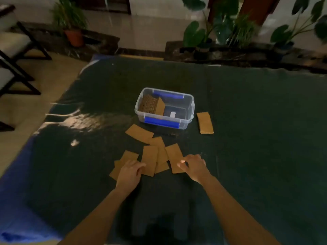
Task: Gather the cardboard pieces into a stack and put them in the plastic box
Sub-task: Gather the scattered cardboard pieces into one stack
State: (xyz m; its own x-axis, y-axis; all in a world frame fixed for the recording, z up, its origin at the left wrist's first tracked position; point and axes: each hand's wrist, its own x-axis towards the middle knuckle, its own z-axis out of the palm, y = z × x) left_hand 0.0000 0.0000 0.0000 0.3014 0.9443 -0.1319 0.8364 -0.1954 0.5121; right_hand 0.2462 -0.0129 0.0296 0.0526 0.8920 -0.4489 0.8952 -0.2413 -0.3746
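Observation:
Several brown cardboard pieces [160, 151] lie scattered and overlapping on the dark table cover in front of me. My left hand [130, 173] rests on the leftmost pieces, fingers touching the edge of an upright piece [150, 160]. My right hand [193, 167] lies on the lower end of the rightmost loose piece [174, 156], fingers spread. A clear plastic box [190, 110] with blue handles stands further back and holds a leaning stack of cardboard [150, 104] at its left end. A small neat stack [205, 122] lies right of the box.
The dark cover [256, 138] spans the whole table, with a shiny glare patch at the left. Beyond the far edge stand potted plants [74, 23]. Dark-framed chairs [16, 50] sit at the left over a beige floor.

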